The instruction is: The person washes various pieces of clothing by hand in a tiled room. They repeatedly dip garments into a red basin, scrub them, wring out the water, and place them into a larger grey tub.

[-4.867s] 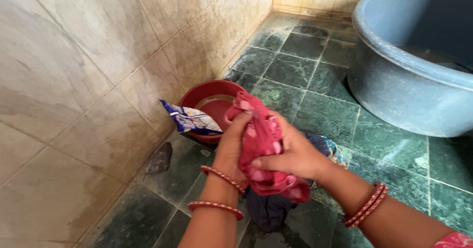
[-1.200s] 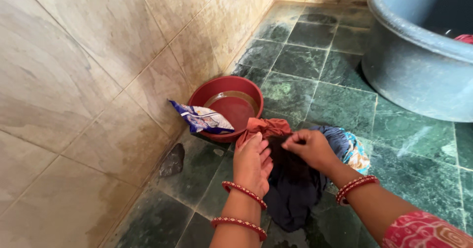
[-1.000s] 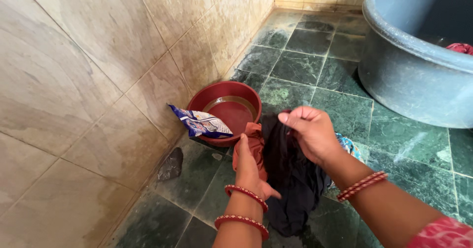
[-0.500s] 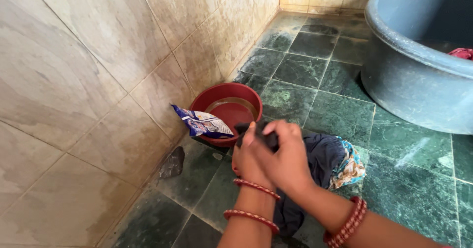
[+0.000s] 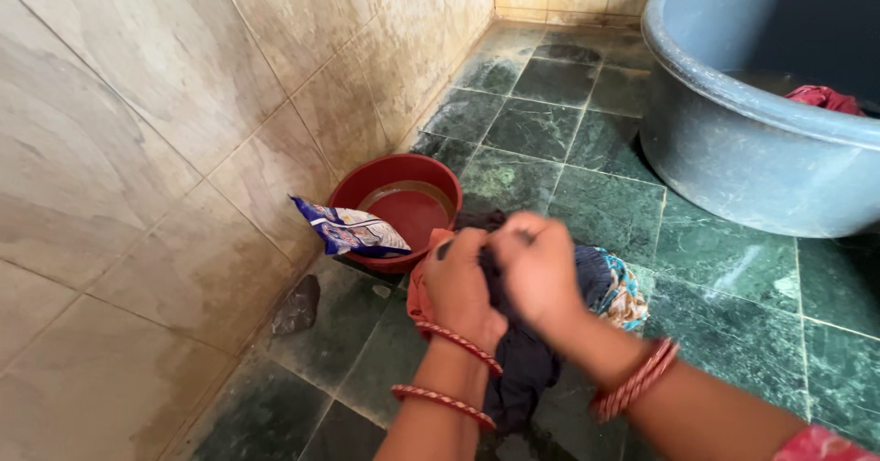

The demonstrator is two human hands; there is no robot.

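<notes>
red basin [image 5: 353, 184] holds water, blue tub [image 5: 733, 159] a pink cloth [image 5: 823, 99]; both hands' grip clenches dark cloth [image 5: 522, 369].

Your left hand [image 5: 458, 282] is bare, and its wrist carries two thin red bangles with pale beaded edging, one near the hand and one further up the forearm. Your right hand [image 5: 539, 268] is bare too, with a stack of red bangles at the wrist. A red patterned sleeve shows at the lower right corner.
</notes>
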